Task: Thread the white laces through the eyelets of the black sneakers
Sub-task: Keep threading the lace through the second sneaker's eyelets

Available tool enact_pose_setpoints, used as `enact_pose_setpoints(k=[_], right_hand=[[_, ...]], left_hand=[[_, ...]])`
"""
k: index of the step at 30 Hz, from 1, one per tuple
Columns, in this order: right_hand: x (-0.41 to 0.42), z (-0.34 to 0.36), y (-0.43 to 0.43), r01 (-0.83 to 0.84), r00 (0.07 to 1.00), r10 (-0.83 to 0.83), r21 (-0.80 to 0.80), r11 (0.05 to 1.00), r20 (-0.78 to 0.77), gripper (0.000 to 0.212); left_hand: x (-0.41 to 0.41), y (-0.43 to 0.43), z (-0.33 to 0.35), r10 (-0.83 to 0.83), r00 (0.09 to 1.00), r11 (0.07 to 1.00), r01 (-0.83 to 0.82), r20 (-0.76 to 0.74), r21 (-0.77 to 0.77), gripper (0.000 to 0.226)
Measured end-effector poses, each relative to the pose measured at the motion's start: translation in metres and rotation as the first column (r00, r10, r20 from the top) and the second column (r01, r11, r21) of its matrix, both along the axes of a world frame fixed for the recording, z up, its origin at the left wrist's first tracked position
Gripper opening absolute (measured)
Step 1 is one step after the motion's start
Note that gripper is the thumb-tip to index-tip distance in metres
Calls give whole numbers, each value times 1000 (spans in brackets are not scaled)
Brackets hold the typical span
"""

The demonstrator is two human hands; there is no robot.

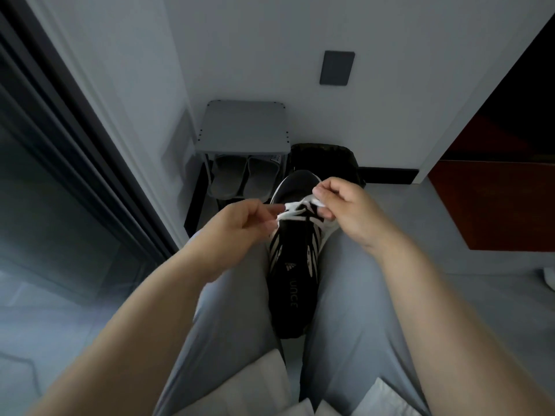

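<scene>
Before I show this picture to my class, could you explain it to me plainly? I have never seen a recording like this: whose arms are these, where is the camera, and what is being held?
There is no machine here, only a person working with bare hands. The single picture comes from a wide-angle camera worn on the person's head, looking down, so the arms reach in from the bottom edge. A black sneaker with white stripes is wedged between the knees of the person's grey trousers, toe pointing away. The left hand and the right hand each pinch a part of the white lace near the toe end of the lacing. Beyond, against the wall, a small grey rack has a pair of grey slippers under its top. A dark bag sits beside the rack.
</scene>
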State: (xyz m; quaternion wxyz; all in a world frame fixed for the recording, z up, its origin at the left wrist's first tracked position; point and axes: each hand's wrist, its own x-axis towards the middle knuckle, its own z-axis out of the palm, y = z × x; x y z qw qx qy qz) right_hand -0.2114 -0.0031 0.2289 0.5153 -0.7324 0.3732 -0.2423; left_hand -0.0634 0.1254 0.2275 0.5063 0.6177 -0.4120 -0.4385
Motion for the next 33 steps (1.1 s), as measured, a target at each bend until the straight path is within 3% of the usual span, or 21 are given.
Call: enact_pose_setpoints(k=[3,5,7,8,11,12,14,16,18,20,23,27,30,32,33], right_hand=[[-3,-4,-4,103,986,-98,-37,994,132,14],[-8,-7,-4,146,981,-126,-136,980,148,30],[-13,-8,-3,228,968,-191,-253,940,163,40],[-15,-8,-2,289,950,-238,-290,912,200,37],[-19,-5,-2,463,859,-387,-185,867,336,8],[-20,-1,-2,494,819,-435,-75,866,375,10],[-21,3,-2,478,758,-480,125,869,442,30],[-19,6,2,443,748,-478,189,876,461,49],[-14,6,7,388,786,-425,176,905,449,61],[-9,3,11,332,857,-337,82,940,391,62],[-6,1,14,284,893,-274,25,958,357,57],[-8,1,18,305,857,-294,42,951,424,52],[-10,2,16,316,842,-297,35,948,450,49],[-12,3,15,327,852,-301,14,945,428,44],[-12,3,14,330,854,-306,16,944,422,42]], left_hand=[[5,8,6,-71,907,986,1,-416,-168,14],[18,14,8,-69,778,972,-89,-625,-219,16],[39,23,12,-25,664,941,-236,-747,-242,22],[50,28,14,20,652,922,-305,-758,-237,21],[83,41,10,396,724,824,-552,-564,-130,25],[92,45,4,552,722,762,-640,-418,-100,28],[106,49,-11,739,669,673,-734,82,-86,16],[106,48,-20,591,645,745,-666,484,-22,8],[88,37,-23,308,679,878,-472,666,75,31],[52,17,-20,135,572,967,-256,809,20,37],[7,-18,-16,84,446,996,-12,891,-88,35],[-18,-48,-17,-74,425,993,-55,902,107,27],[-17,-53,-14,-46,513,997,-28,857,70,17],[-14,-48,-14,19,650,1000,-21,760,-7,10],[-11,-43,-13,49,722,999,-42,690,-27,18]])
